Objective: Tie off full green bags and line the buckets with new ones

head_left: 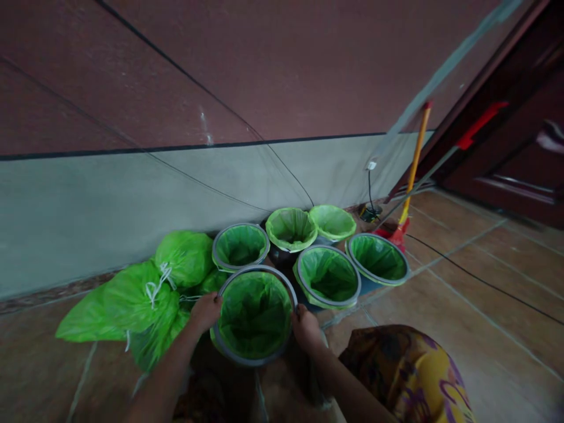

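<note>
Between my hands is a round trash bin (294, 294) with a grey rim and a green bag lining its inside. My left hand (207, 311) grips the rim on the left side, fingers closed round it. On the opposite side my right hand (307, 330) is closed on the same rim. The bin's opening faces up toward me, and its lower body is mostly hidden. Just beyond it stand a lined bin with a grey rim (241, 247) and another lined bin (328, 276) to the right. Tied green trash bags (132, 294) lie left of my left hand.
Further lined bins (291, 229) (332, 221) stand by the wall, and one more bin (378, 258) sits at the right. A red dustpan (399, 234) and a yellow-handled broom (416, 158) lean nearby. A black cable (476, 273) crosses the tiled floor toward a dark door (506, 147).
</note>
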{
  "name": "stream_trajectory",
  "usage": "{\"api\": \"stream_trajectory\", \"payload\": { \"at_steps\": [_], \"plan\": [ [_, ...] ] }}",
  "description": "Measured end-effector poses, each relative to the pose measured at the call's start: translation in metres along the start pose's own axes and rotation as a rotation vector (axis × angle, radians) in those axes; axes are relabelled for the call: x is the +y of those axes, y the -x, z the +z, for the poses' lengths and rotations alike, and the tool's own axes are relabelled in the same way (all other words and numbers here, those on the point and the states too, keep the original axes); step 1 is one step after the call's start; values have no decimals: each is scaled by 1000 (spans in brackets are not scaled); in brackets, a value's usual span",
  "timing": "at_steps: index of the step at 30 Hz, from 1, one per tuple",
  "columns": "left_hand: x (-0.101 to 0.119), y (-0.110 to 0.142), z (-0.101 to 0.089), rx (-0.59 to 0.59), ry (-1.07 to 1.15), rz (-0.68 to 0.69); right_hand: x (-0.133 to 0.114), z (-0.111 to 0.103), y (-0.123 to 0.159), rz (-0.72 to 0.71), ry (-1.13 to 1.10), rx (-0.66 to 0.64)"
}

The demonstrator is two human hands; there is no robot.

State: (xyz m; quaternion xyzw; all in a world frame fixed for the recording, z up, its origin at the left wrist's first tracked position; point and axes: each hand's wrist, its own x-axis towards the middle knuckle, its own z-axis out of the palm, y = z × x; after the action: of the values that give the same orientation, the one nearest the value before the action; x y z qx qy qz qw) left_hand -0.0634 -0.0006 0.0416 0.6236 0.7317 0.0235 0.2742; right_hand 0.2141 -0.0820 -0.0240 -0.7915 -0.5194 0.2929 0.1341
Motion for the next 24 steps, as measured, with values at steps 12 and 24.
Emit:
{"api": "stream_trajectory", "payload": {
  "at_steps": [12, 24],
  "plan": [
    [-1, -8, 11, -49, -297, -33, -22, 10, -11, 21, 294, -100],
    [-16, -24, 37, -191, -222, -200, -28, 21, -10, 44, 414, -87]
  ]
}}
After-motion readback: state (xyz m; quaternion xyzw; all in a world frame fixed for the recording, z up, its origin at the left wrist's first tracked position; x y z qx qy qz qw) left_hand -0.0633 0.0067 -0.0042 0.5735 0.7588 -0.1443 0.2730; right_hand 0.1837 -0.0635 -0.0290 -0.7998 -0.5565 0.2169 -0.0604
